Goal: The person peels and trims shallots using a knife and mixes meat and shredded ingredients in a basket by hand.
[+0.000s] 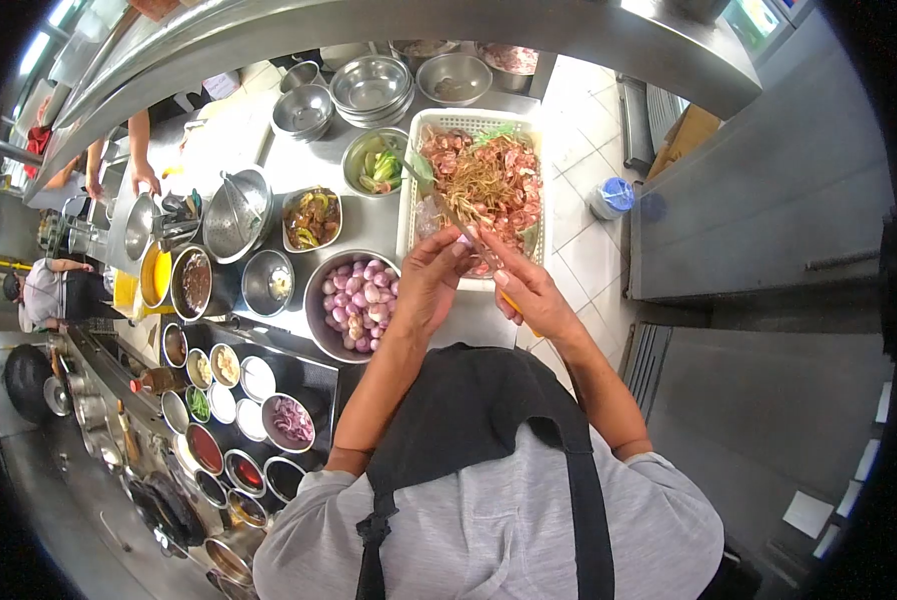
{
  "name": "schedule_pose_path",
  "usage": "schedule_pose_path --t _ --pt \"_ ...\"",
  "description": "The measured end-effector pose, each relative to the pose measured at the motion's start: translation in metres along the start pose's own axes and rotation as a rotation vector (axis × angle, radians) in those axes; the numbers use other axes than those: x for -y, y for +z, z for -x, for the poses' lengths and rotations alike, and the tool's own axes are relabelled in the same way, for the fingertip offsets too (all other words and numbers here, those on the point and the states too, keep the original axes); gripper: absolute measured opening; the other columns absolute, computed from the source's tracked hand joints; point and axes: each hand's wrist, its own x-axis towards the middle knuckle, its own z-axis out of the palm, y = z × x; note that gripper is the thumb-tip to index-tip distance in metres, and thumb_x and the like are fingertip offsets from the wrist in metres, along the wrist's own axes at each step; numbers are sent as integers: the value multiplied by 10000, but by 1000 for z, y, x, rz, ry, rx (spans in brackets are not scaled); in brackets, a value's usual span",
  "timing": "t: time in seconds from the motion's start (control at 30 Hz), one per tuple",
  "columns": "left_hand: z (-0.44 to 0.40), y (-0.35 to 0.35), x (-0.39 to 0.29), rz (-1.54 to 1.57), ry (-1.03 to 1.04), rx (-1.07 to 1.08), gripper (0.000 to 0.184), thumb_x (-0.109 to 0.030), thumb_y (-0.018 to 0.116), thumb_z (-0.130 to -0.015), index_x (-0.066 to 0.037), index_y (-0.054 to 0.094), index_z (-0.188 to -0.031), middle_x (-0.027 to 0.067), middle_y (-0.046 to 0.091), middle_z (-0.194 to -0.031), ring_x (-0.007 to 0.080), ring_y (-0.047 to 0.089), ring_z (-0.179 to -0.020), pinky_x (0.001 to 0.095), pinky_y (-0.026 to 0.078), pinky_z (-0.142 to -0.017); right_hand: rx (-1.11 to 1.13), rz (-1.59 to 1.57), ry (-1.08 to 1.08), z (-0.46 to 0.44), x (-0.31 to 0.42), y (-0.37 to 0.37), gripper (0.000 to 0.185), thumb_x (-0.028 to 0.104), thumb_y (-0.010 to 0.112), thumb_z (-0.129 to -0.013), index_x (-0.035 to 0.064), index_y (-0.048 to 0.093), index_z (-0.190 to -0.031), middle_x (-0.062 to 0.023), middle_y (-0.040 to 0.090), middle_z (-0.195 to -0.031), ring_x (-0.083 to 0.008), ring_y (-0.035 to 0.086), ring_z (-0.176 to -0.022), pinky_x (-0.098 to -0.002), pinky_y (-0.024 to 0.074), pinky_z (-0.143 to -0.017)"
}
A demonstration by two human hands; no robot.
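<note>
My left hand is closed, its fingertips pinching a small purple-skinned onion. Close beside it, my right hand grips a knife with a yellow handle; the blade points up and to the left, near the onion. Both hands are over the near end of a white plastic basket filled with reddish meat pieces and brown root-like strands. Left of my left forearm stands a metal bowl full of small purple onions.
Metal bowls are stacked at the back. A bowl of green vegetable pieces adjoins the basket. Several ingredient containers line the left side. Another person's hand is at the far left counter. A blue-lidded tub stands on the floor.
</note>
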Motion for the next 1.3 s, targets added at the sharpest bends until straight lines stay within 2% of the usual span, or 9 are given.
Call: schedule_pose_path --t 0.17,0.4,0.47,0.57,0.83,1.0,1.13,1.2,1.3 --pt "-4 -7 5 -72 10 -22 197 -48 680 -941 -6 689 -1134 90 725 -1080 187 688 -988 361 570 -861 -40 160 -85 -3 -8 3 567 216 493 -1045 108 331 -1578 35 459 -692 -63 429 -545 -220 384 -492" --pt "1 -1 2 -81 45 -51 229 -24 691 -927 22 679 -1151 112 724 -1082 205 697 -981 346 574 -875 -79 143 -66 -3 -2 6 528 221 488 -1049 98 387 -1552 31 456 -665 -64 433 -542 -220 388 -495" --pt "0 -1 2 -107 32 -80 234 -13 689 -925 24 677 -1156 118 721 -1093 210 698 -980 345 577 -872 -89 46 147 -3 14 7 525 249 466 -1060 98 379 -1555 28 455 -647 -64 437 -536 -220 387 -485" --pt "-1 2 -2 -128 8 -102 241 7 682 -922 26 674 -1162 126 715 -1113 211 698 -981 345 581 -866 -101 -147 191 -1 19 6 537 273 450 -1066 93 355 -1563 23 460 -643 -65 441 -531 -222 382 -473" --pt "0 -2 2 -106 84 -37 250 27 684 -916 30 666 -1165 109 718 -1087 187 698 -956 327 580 -847 -36 -1 92 1 2 2 592 301 478 -1054 86 312 -1580 11 499 -687 -68 451 -538 -226 384 -468" --pt "1 -6 -1 -279 66 -68 243 52 703 -890 16 693 -1130 78 720 -1038 144 684 -932 308 568 -837 -39 71 80 0 9 6 557 277 475 -1054 84 358 -1563 3 548 -754 -64 465 -554 -222 400 -487" --pt "-1 -13 1 -336 99 -65 234 44 715 -886 7 710 -1117 66 720 -1037 127 675 -920 289 558 -829 -34 111 93 -2 16 6 532 287 477 -1055 76 406 -1539 10 543 -714 -56 466 -555 -216 401 -499" --pt "-1 -13 1 -344 89 -130 241 40 724 -881 5 717 -1120 61 719 -1048 122 669 -917 277 550 -825 -18 115 115 -2 21 6 532 299 473 -1058 73 411 -1536 15 531 -691 -53 461 -552 -215 396 -500" --pt "2 -3 -6 -360 23 -175 254 32 726 -883 9 708 -1135 71 714 -1070 126 668 -929 278 549 -833 -73 -3 234 -1 23 9 519 345 448 -1066 52 462 -1494 17 500 -637 -50 441 -518 -208 375 -473"
